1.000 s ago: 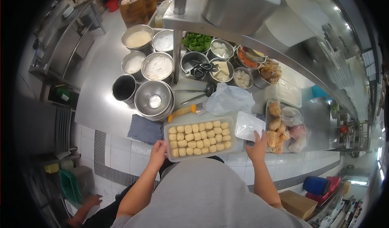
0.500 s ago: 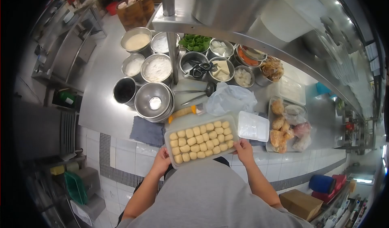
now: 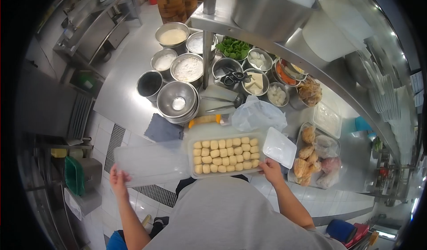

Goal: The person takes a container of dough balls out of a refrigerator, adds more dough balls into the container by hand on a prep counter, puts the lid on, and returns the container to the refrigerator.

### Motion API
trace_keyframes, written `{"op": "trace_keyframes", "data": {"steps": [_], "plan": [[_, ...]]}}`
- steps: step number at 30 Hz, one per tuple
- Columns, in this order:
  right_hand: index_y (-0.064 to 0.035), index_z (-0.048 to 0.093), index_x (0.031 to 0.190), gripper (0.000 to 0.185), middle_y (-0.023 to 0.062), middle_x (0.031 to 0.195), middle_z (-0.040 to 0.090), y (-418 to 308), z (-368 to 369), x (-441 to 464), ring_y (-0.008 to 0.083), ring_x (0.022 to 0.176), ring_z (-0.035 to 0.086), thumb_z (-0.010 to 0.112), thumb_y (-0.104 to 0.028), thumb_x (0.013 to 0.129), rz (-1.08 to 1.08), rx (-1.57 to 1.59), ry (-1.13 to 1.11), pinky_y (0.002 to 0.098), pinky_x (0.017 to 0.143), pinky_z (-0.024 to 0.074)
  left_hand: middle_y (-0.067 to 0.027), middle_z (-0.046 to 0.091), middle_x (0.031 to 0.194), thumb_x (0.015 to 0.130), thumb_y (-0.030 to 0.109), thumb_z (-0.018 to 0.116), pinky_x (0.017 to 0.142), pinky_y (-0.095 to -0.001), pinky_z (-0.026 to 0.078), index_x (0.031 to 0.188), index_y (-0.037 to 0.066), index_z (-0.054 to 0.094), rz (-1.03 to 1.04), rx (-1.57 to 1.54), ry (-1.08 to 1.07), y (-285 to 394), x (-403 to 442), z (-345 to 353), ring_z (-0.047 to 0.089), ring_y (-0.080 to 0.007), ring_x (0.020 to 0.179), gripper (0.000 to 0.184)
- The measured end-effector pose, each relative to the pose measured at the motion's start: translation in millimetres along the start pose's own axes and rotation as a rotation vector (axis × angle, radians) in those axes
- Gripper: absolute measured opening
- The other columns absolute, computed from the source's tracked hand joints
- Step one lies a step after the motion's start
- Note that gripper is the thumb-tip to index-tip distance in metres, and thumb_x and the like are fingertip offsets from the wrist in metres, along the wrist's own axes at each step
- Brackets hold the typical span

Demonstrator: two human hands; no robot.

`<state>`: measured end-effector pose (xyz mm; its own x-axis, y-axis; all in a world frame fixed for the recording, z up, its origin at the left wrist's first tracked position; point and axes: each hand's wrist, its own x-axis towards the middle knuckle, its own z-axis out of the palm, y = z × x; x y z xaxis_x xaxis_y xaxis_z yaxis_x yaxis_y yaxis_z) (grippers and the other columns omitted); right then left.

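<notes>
My left hand [image 3: 119,179] grips the left end of a clear plastic lid [image 3: 151,162], held out flat to the left past the counter's front edge. Beside it, a clear plastic tray [image 3: 222,175] carries rows of small pale yellow dough balls [image 3: 226,154]. At that tray's right front corner my right hand [image 3: 270,170] has its fingers closed on the rim. A white plastic container [image 3: 279,148] lies just beyond my right hand. The cutting board under the tray is partly covered.
Stacked steel bowls [image 3: 178,100], a grey cloth [image 3: 163,128] and a yellow-handled tool [image 3: 204,120] lie behind the tray. Steel pots of ingredients stand farther back beneath a steel shelf [image 3: 267,33]. A tray of bagged food [image 3: 311,156] is at the right.
My left hand has moved left, bringing the lid out beside the tray of dough balls. The tray has shifted slightly right and levelled. The camera view has turned left.
</notes>
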<state>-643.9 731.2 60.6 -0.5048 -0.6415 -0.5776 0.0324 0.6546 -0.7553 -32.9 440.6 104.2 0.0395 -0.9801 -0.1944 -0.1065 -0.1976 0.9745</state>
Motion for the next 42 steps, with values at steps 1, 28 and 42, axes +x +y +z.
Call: {"op": "trace_keyframes", "data": {"steps": [1, 28, 42], "plan": [[-0.0005, 0.068, 0.107, 0.02, 0.0064, 0.094, 0.073, -6, -3, 2, 0.0157, 0.081, 0.072, 0.068, -0.021, 0.106, -0.006, -0.003, -0.009, 0.0304, 0.069, 0.0626, -0.0003, 0.065, 0.086, 0.109, 0.018, 0.064, 0.063, -0.0244, 0.053, 0.15, 0.005, 0.057, 0.054, -0.008, 0.105, 3, -4, -14, 0.061, -0.0081, 0.071, 0.044], [-0.0009, 0.068, 0.129, 0.037, 0.0177, 0.096, 0.074, -43, 13, 41, 0.0304, 0.084, 0.071, 0.064, -0.031, 0.107, -0.406, -0.322, 0.103, 0.042, 0.078, 0.0558, -0.0105, 0.061, 0.151, 0.112, 0.013, 0.051, 0.117, -0.0331, 0.043, 0.162, 0.001, 0.044, -0.161, -0.013, -0.362, -18, -98, 265, 0.055, -0.0189, 0.138, 0.052], [-0.0053, 0.057, 0.145, 0.044, 0.0288, 0.115, 0.073, -71, -8, 19, 0.0487, 0.106, 0.07, 0.059, -0.025, 0.106, -0.518, -0.459, 0.054, 0.0526, 0.091, 0.0548, -0.0153, 0.049, 0.164, 0.112, 0.013, 0.05, 0.125, -0.0363, 0.034, 0.166, 0.0, 0.037, 0.095, 0.265, -0.225, -52, -101, 278, 0.043, -0.0247, 0.153, 0.056]]}}
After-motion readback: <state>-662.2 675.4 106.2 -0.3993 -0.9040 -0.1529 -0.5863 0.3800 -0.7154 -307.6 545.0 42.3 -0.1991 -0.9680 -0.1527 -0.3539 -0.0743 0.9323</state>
